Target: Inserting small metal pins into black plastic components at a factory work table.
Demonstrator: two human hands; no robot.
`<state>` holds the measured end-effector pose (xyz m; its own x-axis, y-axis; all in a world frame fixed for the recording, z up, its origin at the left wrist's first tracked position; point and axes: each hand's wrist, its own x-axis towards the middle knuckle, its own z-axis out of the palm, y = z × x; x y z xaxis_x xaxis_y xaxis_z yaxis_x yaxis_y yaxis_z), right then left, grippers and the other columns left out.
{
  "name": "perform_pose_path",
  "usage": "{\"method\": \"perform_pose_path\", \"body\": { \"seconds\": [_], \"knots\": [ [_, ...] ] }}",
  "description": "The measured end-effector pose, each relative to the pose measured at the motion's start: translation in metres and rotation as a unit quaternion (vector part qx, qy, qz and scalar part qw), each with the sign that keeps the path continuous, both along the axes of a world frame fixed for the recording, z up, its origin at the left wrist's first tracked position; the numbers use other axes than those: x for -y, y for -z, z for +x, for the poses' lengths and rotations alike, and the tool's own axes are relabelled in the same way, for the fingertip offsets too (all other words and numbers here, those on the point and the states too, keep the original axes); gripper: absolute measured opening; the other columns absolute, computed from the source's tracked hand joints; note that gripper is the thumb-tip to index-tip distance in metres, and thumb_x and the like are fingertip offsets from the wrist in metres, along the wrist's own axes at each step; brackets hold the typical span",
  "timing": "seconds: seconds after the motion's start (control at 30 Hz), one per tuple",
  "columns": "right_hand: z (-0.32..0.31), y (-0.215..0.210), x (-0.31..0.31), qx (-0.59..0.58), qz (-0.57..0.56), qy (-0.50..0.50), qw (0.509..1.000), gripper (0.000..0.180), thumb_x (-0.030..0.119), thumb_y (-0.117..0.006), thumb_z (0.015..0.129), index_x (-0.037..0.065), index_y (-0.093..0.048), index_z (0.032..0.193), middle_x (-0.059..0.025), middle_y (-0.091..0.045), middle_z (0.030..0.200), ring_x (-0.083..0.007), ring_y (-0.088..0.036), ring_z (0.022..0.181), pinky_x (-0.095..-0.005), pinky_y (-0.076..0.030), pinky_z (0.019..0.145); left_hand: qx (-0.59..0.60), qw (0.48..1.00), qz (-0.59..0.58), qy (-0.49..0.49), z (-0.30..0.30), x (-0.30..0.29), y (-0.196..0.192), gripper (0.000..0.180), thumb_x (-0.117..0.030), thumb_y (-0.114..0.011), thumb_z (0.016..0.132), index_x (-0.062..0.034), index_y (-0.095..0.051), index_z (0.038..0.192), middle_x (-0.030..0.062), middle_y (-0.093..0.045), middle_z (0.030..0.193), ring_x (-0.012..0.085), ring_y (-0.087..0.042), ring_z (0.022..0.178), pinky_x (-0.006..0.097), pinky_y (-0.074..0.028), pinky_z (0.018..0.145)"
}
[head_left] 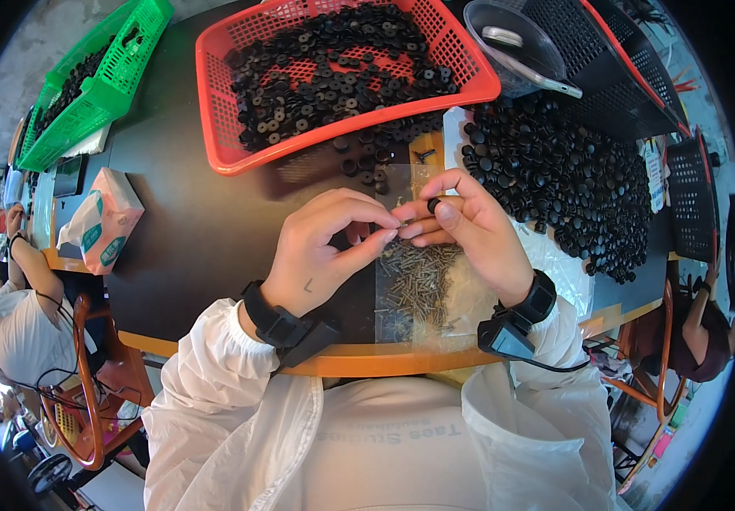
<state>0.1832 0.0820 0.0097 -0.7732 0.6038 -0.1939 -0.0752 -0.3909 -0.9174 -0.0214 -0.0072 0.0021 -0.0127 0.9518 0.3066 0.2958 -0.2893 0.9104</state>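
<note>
Right hand (478, 226) pinches a small black cap (433, 205) — left hand (325, 247) closes fingertips on something hidden.

A green basket (99, 81) with dark parts in it stood at the far left of the dark table (189, 213). Nearer, a pale tissue pack (103, 220) with teal print lay tilted by the table's left edge. At the far right, black mesh baskets (614, 68) stood stacked, a clear lid (516, 43) resting against them. Another person (10, 307) in white sat at the left.
</note>
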Motion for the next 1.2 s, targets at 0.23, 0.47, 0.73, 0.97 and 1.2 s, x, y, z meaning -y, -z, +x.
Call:
{"method": "perform_pose_path", "body": {
  "seconds": [0.23, 0.47, 0.73, 0.97, 1.2],
  "knots": [
    [0.005, 0.011, 0.007, -0.044, 0.068, 0.025, 0.996, 0.021, 0.014, -0.059, 0.097, 0.002, -0.054, 0.113, -0.0105, -0.065, 0.106, -0.0155, -0.064, 0.095, -0.0266, -0.052, 0.082, 0.019, 0.998, 0.061, 0.006, 0.004, -0.002, -0.001, 0.016, 0.003, -0.075, 0.077, -0.0011, -0.070, 0.092, 0.0081, -0.067, 0.090, 0.0142, -0.061, 0.074, 0.025, -0.050, 0.066],
    [-0.005, 0.003, 0.010, -0.027, 0.024, 0.070, 0.997, 0.025, 0.008, -0.064, 0.093, 0.000, -0.057, 0.115, -0.0078, -0.065, 0.100, -0.0118, -0.062, 0.087, -0.0264, -0.052, 0.081, 0.048, 0.996, 0.073, -0.017, 0.003, 0.003, 0.001, 0.017, 0.004, -0.074, 0.076, -0.0015, -0.070, 0.091, 0.0082, -0.068, 0.090, 0.0137, -0.061, 0.075, 0.025, -0.050, 0.066],
    [-0.002, 0.005, 0.011, -0.032, 0.020, 0.043, 0.998, 0.023, -0.002, -0.060, 0.092, -0.002, -0.055, 0.115, -0.0130, -0.067, 0.108, -0.0158, -0.066, 0.097, -0.0273, -0.053, 0.087, 0.043, 0.996, 0.062, -0.039, 0.005, 0.002, 0.002, 0.017, 0.003, -0.074, 0.076, -0.0021, -0.070, 0.092, 0.0080, -0.068, 0.089, 0.0123, -0.061, 0.071, 0.024, -0.049, 0.063],
    [-0.005, 0.005, 0.015, 0.008, 0.061, 0.061, 0.996, 0.023, -0.004, -0.062, 0.090, -0.003, -0.058, 0.113, -0.0138, -0.068, 0.109, -0.0154, -0.066, 0.098, -0.0274, -0.053, 0.089, -0.009, 0.995, 0.090, -0.046, 0.003, 0.002, 0.002, 0.018, 0.004, -0.075, 0.073, -0.0038, -0.072, 0.090, 0.0065, -0.069, 0.088, 0.0121, -0.060, 0.067, 0.023, -0.048, 0.060],
    [-0.004, 0.002, 0.017, 0.030, 0.115, 0.069, 0.991, 0.022, -0.003, -0.060, 0.092, -0.003, -0.058, 0.113, -0.0151, -0.067, 0.112, -0.0161, -0.065, 0.101, -0.0277, -0.053, 0.089, -0.007, 0.996, 0.077, -0.047, 0.003, 0.002, 0.001, 0.016, 0.004, -0.075, 0.073, -0.0038, -0.072, 0.087, 0.0060, -0.070, 0.087, 0.0118, -0.059, 0.065, 0.023, -0.048, 0.058]
  ]
}}
